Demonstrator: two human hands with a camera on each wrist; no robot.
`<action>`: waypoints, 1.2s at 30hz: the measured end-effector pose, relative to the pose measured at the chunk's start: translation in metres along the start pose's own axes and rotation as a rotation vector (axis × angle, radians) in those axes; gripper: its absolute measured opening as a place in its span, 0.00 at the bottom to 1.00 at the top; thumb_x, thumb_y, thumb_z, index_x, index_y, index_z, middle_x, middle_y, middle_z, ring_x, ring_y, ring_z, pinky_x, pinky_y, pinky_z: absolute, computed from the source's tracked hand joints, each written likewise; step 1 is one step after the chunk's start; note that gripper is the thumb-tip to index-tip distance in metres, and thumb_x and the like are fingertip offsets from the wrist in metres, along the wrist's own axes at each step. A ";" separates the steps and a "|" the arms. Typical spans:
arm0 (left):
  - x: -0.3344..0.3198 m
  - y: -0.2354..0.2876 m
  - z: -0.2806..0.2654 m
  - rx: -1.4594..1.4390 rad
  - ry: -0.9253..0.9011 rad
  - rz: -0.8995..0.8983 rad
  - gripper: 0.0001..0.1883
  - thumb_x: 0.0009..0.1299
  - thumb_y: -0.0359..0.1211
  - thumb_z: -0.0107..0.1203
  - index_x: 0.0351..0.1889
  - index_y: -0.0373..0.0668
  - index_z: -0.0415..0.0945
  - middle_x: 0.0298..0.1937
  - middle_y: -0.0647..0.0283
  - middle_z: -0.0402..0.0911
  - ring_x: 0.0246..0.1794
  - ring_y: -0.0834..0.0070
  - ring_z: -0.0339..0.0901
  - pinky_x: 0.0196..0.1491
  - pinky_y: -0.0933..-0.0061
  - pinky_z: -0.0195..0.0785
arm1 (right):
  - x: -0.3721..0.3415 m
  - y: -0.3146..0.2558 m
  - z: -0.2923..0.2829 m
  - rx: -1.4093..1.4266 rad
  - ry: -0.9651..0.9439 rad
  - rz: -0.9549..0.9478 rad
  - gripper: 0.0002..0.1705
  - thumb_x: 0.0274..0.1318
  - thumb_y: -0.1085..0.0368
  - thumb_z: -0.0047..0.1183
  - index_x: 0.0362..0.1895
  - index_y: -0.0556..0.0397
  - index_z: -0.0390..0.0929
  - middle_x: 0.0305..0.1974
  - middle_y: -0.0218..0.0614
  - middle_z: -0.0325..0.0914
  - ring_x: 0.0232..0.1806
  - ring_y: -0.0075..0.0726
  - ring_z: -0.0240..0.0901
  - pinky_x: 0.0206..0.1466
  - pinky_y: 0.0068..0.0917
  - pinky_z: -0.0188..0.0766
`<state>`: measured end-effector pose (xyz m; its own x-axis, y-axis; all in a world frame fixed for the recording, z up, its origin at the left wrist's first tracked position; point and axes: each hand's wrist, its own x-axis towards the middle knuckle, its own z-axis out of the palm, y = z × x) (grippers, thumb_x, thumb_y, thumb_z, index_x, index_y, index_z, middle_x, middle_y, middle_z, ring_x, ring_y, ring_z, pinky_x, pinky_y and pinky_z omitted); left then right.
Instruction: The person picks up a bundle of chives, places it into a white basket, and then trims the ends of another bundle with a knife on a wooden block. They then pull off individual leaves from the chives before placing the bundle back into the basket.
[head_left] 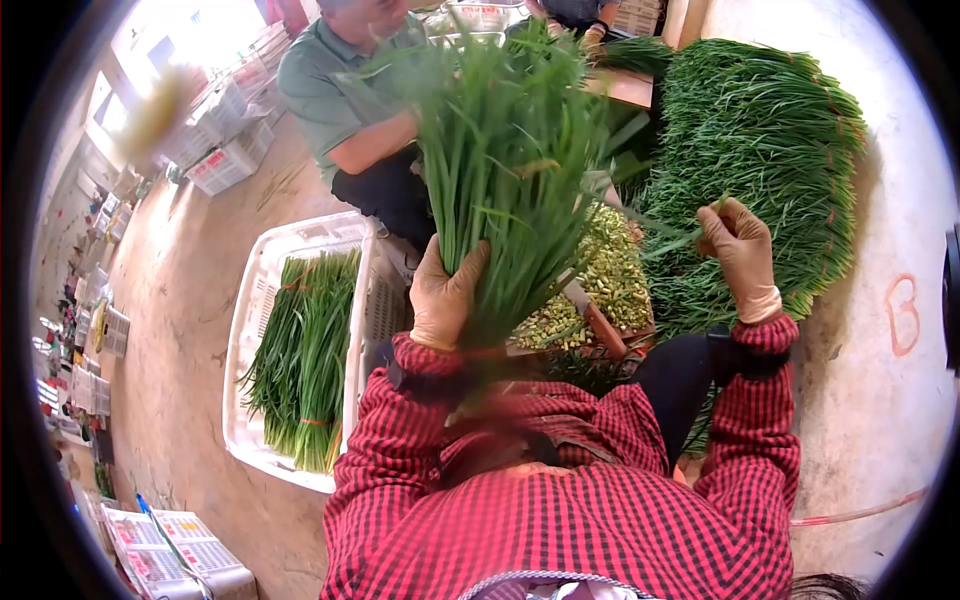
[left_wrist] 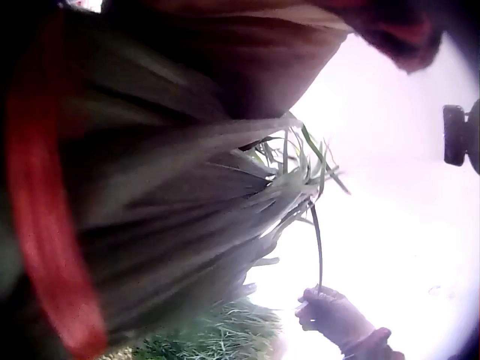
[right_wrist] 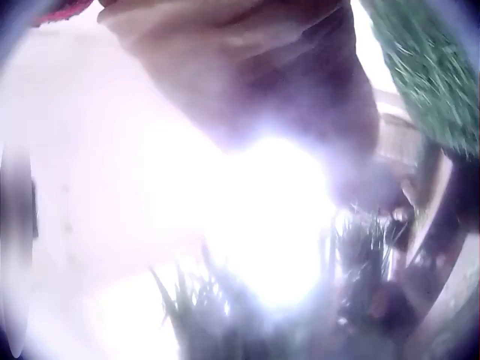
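My gloved left hand (head_left: pixel 447 290) grips a large bunch of garlic chives (head_left: pixel 500 170) near its lower end, leaves fanning upward before my chest. A red band (left_wrist: pixel 46 217) circles the bunch in the left wrist view. Off to the right, my gloved right hand (head_left: pixel 742 250) pinches a single chive leaf (left_wrist: pixel 318 244) that stretches from the bunch's tips. Glare and the hand's own bulk hide those fingertips in the right wrist view. Below the bunch lie trimmed stem ends (head_left: pixel 618 275) and a knife with a brown handle (head_left: pixel 606 330).
A tall pile of chives (head_left: pixel 760 170) stands against the wall at right. On the left, a white plastic crate (head_left: pixel 236 400) holds banded bunches. Another person (head_left: pixel 330 90) sits across from me. Stacked crates (head_left: pixel 232 165) and a crate (head_left: pixel 185 550) line the left side.
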<state>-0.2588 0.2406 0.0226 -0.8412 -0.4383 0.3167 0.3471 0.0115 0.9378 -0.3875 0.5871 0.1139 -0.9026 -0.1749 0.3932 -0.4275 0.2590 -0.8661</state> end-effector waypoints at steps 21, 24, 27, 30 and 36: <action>-0.032 -0.010 0.018 -0.177 -0.111 -0.172 0.14 0.76 0.30 0.61 0.58 0.37 0.78 0.50 0.67 0.85 0.46 0.82 0.79 0.51 0.78 0.73 | -0.031 -0.053 0.041 -0.582 -0.179 -0.605 0.05 0.65 0.68 0.60 0.42 0.50 0.78 0.26 0.43 0.81 0.26 0.48 0.82 0.27 0.35 0.75; -0.035 0.002 0.018 -0.265 -0.132 -0.197 0.15 0.76 0.28 0.61 0.60 0.37 0.77 0.51 0.67 0.85 0.47 0.82 0.79 0.52 0.79 0.73 | -0.023 -0.031 0.020 -0.722 -0.071 -0.500 0.04 0.66 0.65 0.59 0.43 0.47 0.78 0.26 0.43 0.81 0.26 0.50 0.82 0.26 0.38 0.75; -0.040 0.005 0.016 -0.297 -0.135 -0.201 0.16 0.76 0.28 0.61 0.60 0.38 0.77 0.51 0.67 0.85 0.48 0.82 0.79 0.53 0.79 0.73 | 0.001 0.006 -0.013 -0.846 0.146 -0.421 0.06 0.67 0.61 0.57 0.44 0.46 0.78 0.27 0.44 0.81 0.26 0.54 0.81 0.28 0.43 0.75; -0.043 0.001 0.014 -0.294 -0.145 -0.188 0.16 0.75 0.28 0.62 0.60 0.38 0.77 0.52 0.68 0.84 0.48 0.82 0.79 0.53 0.79 0.73 | 0.017 0.007 -0.053 -0.904 0.191 -0.081 0.12 0.67 0.57 0.55 0.50 0.45 0.81 0.34 0.48 0.84 0.35 0.60 0.82 0.37 0.49 0.77; -0.044 -0.006 0.011 -0.262 -0.103 -0.209 0.16 0.75 0.28 0.63 0.60 0.39 0.77 0.52 0.69 0.84 0.48 0.83 0.78 0.55 0.80 0.71 | -0.012 -0.063 -0.039 -0.238 0.142 -0.299 0.18 0.62 0.61 0.66 0.55 0.49 0.85 0.47 0.35 0.88 0.41 0.25 0.84 0.42 0.26 0.78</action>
<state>-0.2286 0.2700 0.0050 -0.9380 -0.3140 0.1468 0.2464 -0.3062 0.9195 -0.3517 0.6102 0.1756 -0.7275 -0.1471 0.6702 -0.6566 0.4325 -0.6178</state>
